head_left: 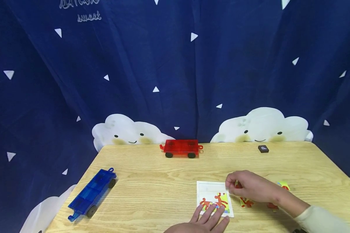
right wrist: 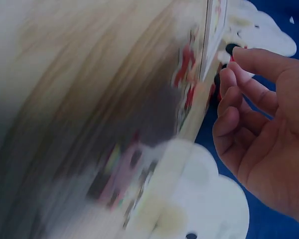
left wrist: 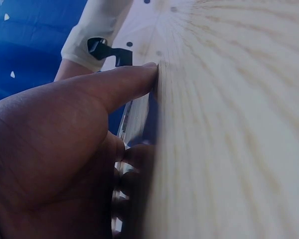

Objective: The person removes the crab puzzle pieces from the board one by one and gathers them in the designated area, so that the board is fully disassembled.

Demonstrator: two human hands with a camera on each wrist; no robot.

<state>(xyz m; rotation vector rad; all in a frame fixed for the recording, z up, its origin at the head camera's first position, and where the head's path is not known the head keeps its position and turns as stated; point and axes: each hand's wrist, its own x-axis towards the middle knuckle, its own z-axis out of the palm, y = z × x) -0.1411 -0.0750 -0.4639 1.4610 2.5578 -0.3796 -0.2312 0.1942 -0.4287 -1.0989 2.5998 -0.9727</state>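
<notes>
My left hand spreads its straight fingers over the near edge of one white puzzle board. My right hand curls at the board's right edge, thumb and forefinger close together; I cannot tell whether they pinch anything. That hand and forearm partly hide loose puzzle pieces, at least three, right of the board. Farther out on the tabletop are one red wagon, one blue wagon and one black letter tile, with a blue curtain behind.

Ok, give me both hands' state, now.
Left hand: open, fingers over the near edge of the puzzle board.
Right hand: closed, fingers curled, nothing visibly held.
</notes>
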